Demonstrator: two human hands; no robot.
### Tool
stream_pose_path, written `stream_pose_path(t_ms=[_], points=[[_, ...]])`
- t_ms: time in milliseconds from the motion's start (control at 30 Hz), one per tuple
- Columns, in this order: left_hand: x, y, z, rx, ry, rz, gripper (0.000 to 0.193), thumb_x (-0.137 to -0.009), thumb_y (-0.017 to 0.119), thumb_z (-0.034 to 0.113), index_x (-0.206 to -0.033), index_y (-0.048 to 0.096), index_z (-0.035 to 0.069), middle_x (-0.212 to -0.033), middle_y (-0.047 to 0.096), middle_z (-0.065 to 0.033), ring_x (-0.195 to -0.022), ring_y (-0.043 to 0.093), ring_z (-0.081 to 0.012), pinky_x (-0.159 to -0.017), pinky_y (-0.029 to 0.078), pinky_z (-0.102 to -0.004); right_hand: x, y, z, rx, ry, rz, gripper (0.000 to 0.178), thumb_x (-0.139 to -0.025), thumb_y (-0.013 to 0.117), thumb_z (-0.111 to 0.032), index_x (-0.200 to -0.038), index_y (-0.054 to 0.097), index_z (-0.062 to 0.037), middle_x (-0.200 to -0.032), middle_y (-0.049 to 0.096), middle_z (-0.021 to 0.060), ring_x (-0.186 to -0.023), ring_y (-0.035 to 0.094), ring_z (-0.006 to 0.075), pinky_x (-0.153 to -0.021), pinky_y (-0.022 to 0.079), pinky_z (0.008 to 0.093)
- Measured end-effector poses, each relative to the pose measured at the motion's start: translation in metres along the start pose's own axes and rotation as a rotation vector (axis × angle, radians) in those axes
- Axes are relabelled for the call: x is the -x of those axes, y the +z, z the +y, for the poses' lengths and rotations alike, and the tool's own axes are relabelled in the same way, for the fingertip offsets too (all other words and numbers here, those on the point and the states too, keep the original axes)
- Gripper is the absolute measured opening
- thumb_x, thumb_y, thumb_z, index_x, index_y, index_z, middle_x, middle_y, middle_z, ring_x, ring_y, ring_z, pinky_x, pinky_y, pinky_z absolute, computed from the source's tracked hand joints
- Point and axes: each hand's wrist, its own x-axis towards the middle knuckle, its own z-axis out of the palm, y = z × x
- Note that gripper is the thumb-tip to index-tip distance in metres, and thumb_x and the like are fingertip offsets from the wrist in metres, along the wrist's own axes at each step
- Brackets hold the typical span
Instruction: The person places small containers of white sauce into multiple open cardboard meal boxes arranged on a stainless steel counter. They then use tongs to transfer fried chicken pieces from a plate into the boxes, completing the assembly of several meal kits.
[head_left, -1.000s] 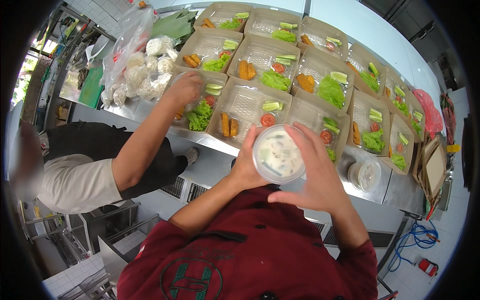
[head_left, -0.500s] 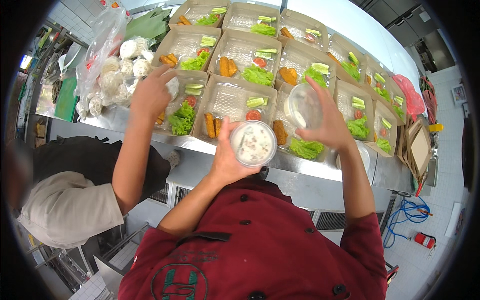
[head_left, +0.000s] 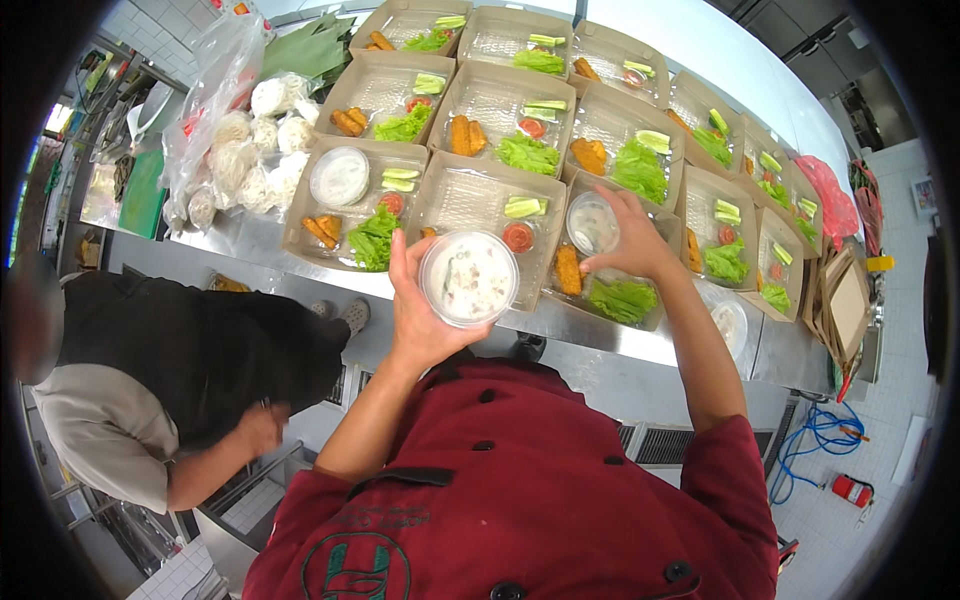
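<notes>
My left hand (head_left: 420,325) is closed round a lidded clear round tub (head_left: 468,278) of white food with brownish bits, in front of the boxes. My right hand (head_left: 628,235) grips another clear round tub (head_left: 593,222), its fingers on the rim, over a front box with a breaded stick (head_left: 568,270) and lettuce (head_left: 622,300). Left of that, a cardboard meal box (head_left: 455,190) holds cucumber sticks (head_left: 525,207) and a tomato slice (head_left: 517,237). A white-filled tub (head_left: 340,176) sits in the front left box, beside breaded pieces (head_left: 322,231) and lettuce (head_left: 374,240).
Several more filled boxes (head_left: 505,100) stand in rows behind. Pale bundles in bags (head_left: 262,140) and green leaves (head_left: 310,55) lie left. Another tub (head_left: 728,325) is by my right forearm. A co-worker (head_left: 110,410) stands left; folded cardboard (head_left: 840,300) lies right.
The co-worker's arm has drawn back from the front left box, where a tub now shows fully. My left hand moved left with its tub; my right hand brought its tub lower over the box.
</notes>
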Motion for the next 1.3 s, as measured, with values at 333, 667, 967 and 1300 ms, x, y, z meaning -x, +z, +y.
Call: stream_pose_path(t_ms=[333, 667, 967, 1300], points=[[-0.032, 0.005, -0.025, -0.044, 0.053, 0.005, 0.144, -0.060, 0.101, 0.029, -0.163, 0.003, 0.001, -0.141, 0.054, -0.0251, -0.126, 0.061, -0.0391, -0.107, 0.050, -0.0476, -0.026, -0.006, -0.190, -0.227, -0.134, -0.246, 0.111, -0.068, 0.093, -0.044, -0.159, 0.038, -0.0125, -0.147, 0.045, 0.0225, -0.136, 0.050, 0.0427, -0.114, 0.043, 0.0485], [-0.072, -0.026, -0.053, -0.152, 0.091, -0.180, 0.139, -0.062, 0.100, 0.022, -0.165, 0.007, 0.008, -0.149, 0.049, -0.0236, -0.136, 0.054, -0.0380, -0.112, 0.047, -0.0481, -0.087, 0.005, -0.161, -0.233, -0.275, -0.253, 0.106, -0.059, 0.088, -0.024, -0.153, 0.040, -0.0150, -0.130, 0.048, 0.0222, -0.123, 0.056, 0.0432, -0.108, 0.047, 0.0468], [-0.066, -0.082, -0.051, -0.208, 0.058, 0.097, 0.066, -0.084, 0.079, 0.009, -0.144, 0.052, 0.000, -0.123, 0.062, -0.0180, -0.112, 0.064, -0.0319, -0.093, 0.055, -0.0410, -0.102, 0.079, -0.124, -0.187, -0.050, -0.131, 0.113, -0.061, 0.090, -0.029, -0.158, 0.034, -0.0190, -0.139, 0.046, 0.0233, -0.127, 0.054, 0.0445, -0.108, 0.045, 0.0499], [-0.068, -0.076, -0.051, -0.202, 0.074, 0.005, 0.047, -0.086, 0.078, 0.007, -0.130, 0.064, 0.003, -0.118, 0.066, -0.0174, -0.109, 0.064, -0.0321, -0.095, 0.052, -0.0421, -0.077, 0.078, -0.144, 0.018, 0.007, -0.005, 0.108, -0.067, 0.093, -0.050, -0.155, 0.041, -0.0172, -0.149, 0.044, 0.0225, -0.135, 0.049, 0.0435, -0.112, 0.035, 0.0589]])
